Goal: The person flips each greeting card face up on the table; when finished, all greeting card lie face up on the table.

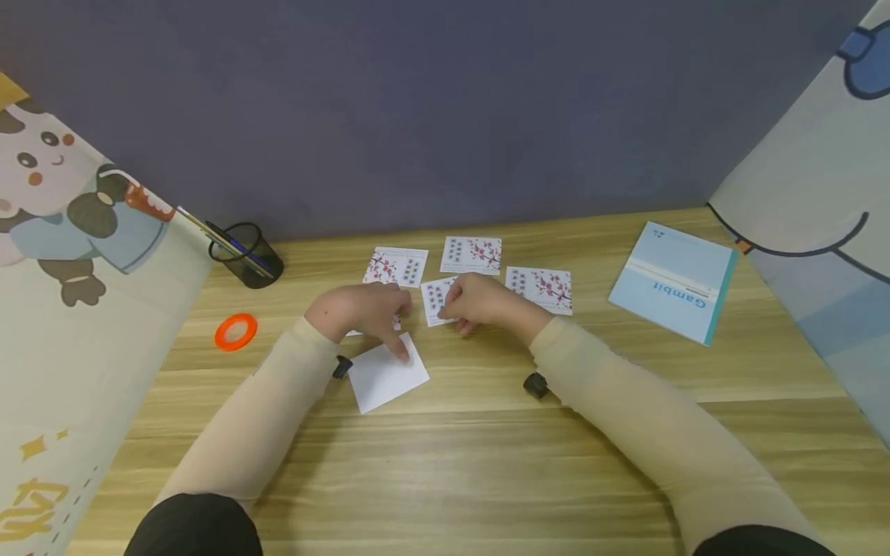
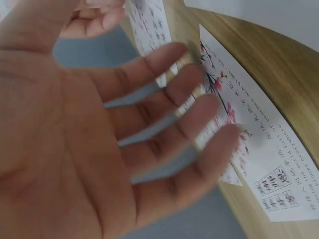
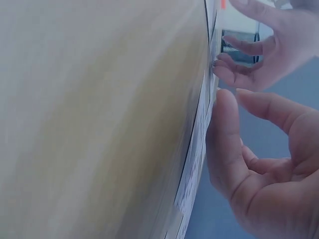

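My left hand (image 1: 368, 310) hangs over a blossom card (image 2: 264, 134) at the left of the group, hiding most of it in the head view. Its fingers are spread and slightly bent, and the palm shows in the left wrist view. Its thumb overlaps a blank white card (image 1: 389, 378), which lies tilted nearer to me. My right hand (image 1: 480, 300) is over the middle printed card (image 1: 434, 301). Thumb and forefinger are bent toward each other with a small gap between the tips, close over that card. Part of its print is covered by the hand.
Blossom cards lie around: back left (image 1: 393, 267), back middle (image 1: 471, 255) and right (image 1: 538, 290). A light blue Gambit booklet (image 1: 670, 282) is at the right. An orange tape roll (image 1: 236, 332) and a black mesh pen cup (image 1: 253, 262) stand left. A dark partition (image 1: 445, 116) bounds the wooden table.
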Available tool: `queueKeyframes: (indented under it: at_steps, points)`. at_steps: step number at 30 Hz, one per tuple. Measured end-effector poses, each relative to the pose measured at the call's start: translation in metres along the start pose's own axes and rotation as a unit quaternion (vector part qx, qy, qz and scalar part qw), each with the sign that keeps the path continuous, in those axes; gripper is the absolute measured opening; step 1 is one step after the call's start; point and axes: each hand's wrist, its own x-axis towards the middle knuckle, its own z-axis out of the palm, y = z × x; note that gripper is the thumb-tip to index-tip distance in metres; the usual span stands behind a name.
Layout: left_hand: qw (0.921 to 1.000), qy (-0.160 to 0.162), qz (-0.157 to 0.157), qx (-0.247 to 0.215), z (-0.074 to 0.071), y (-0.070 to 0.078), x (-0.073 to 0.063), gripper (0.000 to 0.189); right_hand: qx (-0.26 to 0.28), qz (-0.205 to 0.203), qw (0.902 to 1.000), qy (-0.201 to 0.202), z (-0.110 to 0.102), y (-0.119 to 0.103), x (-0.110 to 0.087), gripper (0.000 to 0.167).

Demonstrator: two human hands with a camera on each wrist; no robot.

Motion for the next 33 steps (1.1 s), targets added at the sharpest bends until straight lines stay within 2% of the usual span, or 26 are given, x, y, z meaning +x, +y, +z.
queueKeyframes:
  at_steps: [4,8,14,22,33]
  points:
    - [0.9994,-0.006,-0.032,0.014,0.0,0.007,-0.006,0.081,-0.007,-0.009,0.9999,-0.009,0.011,-0.007,-0.002,0.024]
    - [0.9976,-0.013,-0.059,0.034,0.003,0.014,-0.008,0.067,-0.022,-0.02,0.9994,-0.018,0.021,-0.01,-0.001,0.025]
    - [0.9948,-0.02,-0.083,0.056,0.008,0.019,-0.011,0.062,-0.015,-0.023,0.9992,-0.029,0.033,-0.013,0.002,0.031]
    - [0.996,0.001,-0.078,0.043,0.016,0.025,-0.012,0.06,-0.023,-0.037,0.9973,-0.059,0.041,-0.018,0.005,0.032]
    - [0.9958,-0.004,-0.069,0.06,0.022,0.029,-0.007,0.064,-0.03,-0.03,0.9965,-0.073,0.039,-0.019,0.006,0.027]
